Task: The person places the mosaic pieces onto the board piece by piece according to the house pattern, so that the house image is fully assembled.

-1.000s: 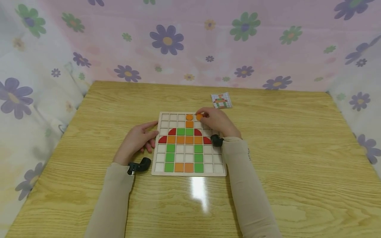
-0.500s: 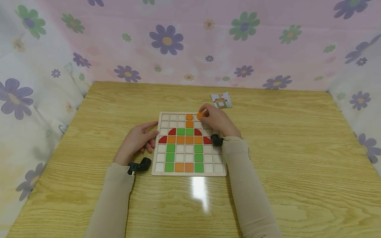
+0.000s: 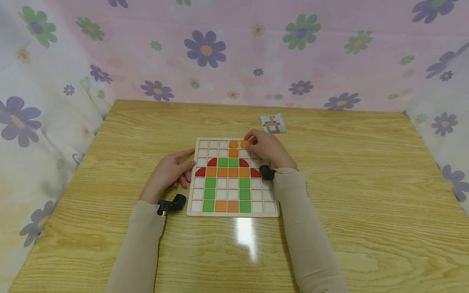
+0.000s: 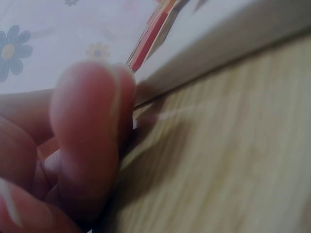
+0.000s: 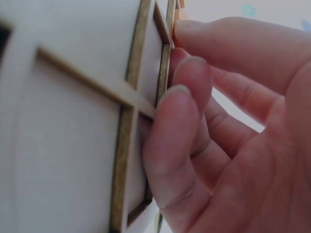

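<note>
In the head view, a square wooden grid board [image 3: 221, 184] lies flat on the table, with green, orange and red pieces in its cells. My right hand [image 3: 270, 149] pinches a round orange piece [image 3: 244, 144] between thumb and index finger at a top-row cell. Just left of it sits another round orange piece [image 3: 233, 144], above an orange square [image 3: 233, 153]. My left hand [image 3: 167, 173] rests on the table with loose fingers touching the board's left edge. In the right wrist view, fingertips [image 5: 177, 104] hang beside the grid ridges; the pinched piece is mostly hidden.
A small card [image 3: 272, 123] printed with a coloured grid figure lies behind the board, beyond my right hand. The wooden table [image 3: 366, 183] extends on both sides. A flowered cloth [image 3: 242, 53] hangs at its back edge.
My right hand lifted the round orange piece slightly, then lowered it and shifted it a little left at the top-row cell. The left hand and the board have stayed put.
</note>
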A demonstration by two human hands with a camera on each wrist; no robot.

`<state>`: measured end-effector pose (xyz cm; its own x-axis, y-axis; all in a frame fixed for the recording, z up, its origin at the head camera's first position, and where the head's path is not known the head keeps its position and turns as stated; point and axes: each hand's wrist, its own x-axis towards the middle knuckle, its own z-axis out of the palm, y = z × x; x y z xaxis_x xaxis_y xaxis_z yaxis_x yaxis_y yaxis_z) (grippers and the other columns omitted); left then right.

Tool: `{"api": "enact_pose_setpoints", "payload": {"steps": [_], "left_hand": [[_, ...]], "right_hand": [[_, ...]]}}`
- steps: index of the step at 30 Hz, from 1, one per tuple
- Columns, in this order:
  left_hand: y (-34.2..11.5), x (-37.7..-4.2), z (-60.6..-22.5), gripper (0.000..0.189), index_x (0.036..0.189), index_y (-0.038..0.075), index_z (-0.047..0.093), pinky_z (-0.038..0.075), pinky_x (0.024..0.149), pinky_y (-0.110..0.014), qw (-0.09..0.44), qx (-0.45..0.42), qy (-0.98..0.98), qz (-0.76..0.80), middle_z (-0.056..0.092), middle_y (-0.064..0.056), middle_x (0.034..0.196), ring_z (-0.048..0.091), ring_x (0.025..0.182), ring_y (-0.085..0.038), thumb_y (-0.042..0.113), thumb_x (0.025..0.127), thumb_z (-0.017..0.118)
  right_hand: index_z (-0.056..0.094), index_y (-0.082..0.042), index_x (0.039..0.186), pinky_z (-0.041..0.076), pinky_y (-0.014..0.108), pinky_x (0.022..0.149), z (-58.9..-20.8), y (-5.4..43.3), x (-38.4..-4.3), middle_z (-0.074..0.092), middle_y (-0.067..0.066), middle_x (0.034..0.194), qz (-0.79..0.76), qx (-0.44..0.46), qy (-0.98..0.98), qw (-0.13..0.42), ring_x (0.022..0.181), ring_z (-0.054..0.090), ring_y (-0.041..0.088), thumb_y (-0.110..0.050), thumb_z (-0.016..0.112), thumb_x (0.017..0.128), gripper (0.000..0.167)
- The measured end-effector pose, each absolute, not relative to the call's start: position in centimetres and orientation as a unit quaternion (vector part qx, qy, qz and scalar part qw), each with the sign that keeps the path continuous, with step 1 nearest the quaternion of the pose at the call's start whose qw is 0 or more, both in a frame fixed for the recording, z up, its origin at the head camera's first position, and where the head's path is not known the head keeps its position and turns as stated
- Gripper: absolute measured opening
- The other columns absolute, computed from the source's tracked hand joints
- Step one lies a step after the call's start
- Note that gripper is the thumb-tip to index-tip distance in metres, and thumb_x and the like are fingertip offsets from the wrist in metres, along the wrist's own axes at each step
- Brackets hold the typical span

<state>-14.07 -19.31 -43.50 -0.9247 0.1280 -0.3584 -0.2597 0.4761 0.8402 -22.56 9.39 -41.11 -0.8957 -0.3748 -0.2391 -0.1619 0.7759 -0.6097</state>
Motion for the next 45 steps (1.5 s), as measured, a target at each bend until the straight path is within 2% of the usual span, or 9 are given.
{"api": "enact_pose_setpoints", "payload": {"steps": [13, 33, 45], "left_hand": [[-19.32, -14.01, -43.52, 0.049, 0.134, 0.035, 0.039, 0.041, 0.037, -0.032, 0.190, -0.042, 0.837, 0.512, 0.061, -0.015, 0.065, 0.059, 0.050, -0.029, 0.040, 0.088, 0.054], [-19.38, -14.12, -43.46, 0.048, 0.133, 0.037, 0.039, 0.041, 0.038, -0.032, 0.192, -0.045, 0.833, 0.517, 0.061, -0.015, 0.065, 0.059, 0.051, -0.030, 0.040, 0.087, 0.055], [-19.42, -14.09, -43.52, 0.050, 0.134, 0.036, 0.038, 0.041, 0.038, -0.031, 0.201, -0.043, 0.833, 0.513, 0.061, -0.015, 0.067, 0.060, 0.052, -0.029, 0.041, 0.087, 0.054]], "right_hand": [[0.056, -0.019, 0.115, 0.039, 0.035, 0.074, -40.94, 9.46, -22.54, 0.055, 0.003, 0.097, -0.283, -0.176, 0.927, 0.172, 0.082, 0.048, 0.021, -0.021, 0.052, 0.089, 0.026], [0.057, -0.023, 0.118, 0.040, 0.034, 0.073, -41.15, 9.67, -22.70, 0.055, 0.001, 0.097, -0.293, -0.187, 0.923, 0.164, 0.082, 0.048, 0.019, -0.019, 0.053, 0.090, 0.028], [0.047, -0.023, 0.130, 0.038, 0.032, 0.072, -40.94, 10.06, -22.81, 0.054, 0.001, 0.097, -0.313, -0.174, 0.914, 0.192, 0.082, 0.047, 0.019, -0.018, 0.055, 0.089, 0.043]]}}
